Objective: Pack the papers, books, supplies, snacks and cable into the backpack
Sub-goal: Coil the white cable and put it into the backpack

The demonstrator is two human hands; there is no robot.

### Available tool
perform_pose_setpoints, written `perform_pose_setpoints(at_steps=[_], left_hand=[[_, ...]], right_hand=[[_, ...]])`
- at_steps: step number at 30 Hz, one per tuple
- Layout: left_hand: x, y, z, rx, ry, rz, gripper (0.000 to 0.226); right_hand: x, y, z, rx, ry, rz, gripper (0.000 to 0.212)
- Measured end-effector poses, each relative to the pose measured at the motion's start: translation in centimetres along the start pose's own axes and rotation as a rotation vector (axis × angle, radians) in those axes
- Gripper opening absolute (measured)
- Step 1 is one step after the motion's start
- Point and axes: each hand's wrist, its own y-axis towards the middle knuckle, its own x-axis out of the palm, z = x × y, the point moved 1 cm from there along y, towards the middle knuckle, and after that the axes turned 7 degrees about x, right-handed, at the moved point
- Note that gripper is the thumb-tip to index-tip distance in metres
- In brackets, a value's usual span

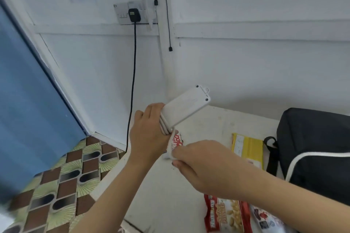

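While the white cable [164, 126] sits in loops against the lower end of a white flat device [186, 108], the step in hand appears to be bundling the cable for packing. The left hand [149, 132] grips the device and loops together, raised above the left edge of the tabletop [208, 125]. The right hand [200, 164] has its fingers curled at something small and white. Whether that is the cable's free end or the edge of the red-and-white snack packet [176, 143] beneath cannot be told. The next move calls for securing the free end, then carrying the bundle right to the backpack [318, 147]. The backpack lies on the tabletop; its opening and contents are not visible. Lying unpacked beside it are a yellow box [248, 149], a peanut packet [227, 215] and a dark packet [265, 219].
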Motion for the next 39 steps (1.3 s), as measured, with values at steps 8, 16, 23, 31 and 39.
perform_pose_setpoints(at_steps=[8,16,23,31,39], left_hand=[[-0.4,-2.8,3.0,-0.132,-0.122,-0.034,0.098],[-0.7,-3.5,3.1,-0.102,0.074,0.02,0.075],[-1.1,-3.4,3.7,-0.084,0.168,0.023,0.077],[-1.8,-2.9,4.6,0.089,0.219,-0.088,0.081],[-4.3,-3.1,7.4,0.536,0.224,-0.022,0.09]], right_hand=[[-0.7,-4.1,0.6,-0.061,0.142,-0.098,0.017],[-5.0,-6.2,5.5,0.277,-0.089,-0.139,0.042],[-8.2,-7.6,8.6,0.284,-0.123,-0.019,0.04],[-11.5,-5.2,8.8,0.09,-0.32,0.38,0.038],[-10.9,0.2,10.9,0.098,-0.101,0.33,0.03]])
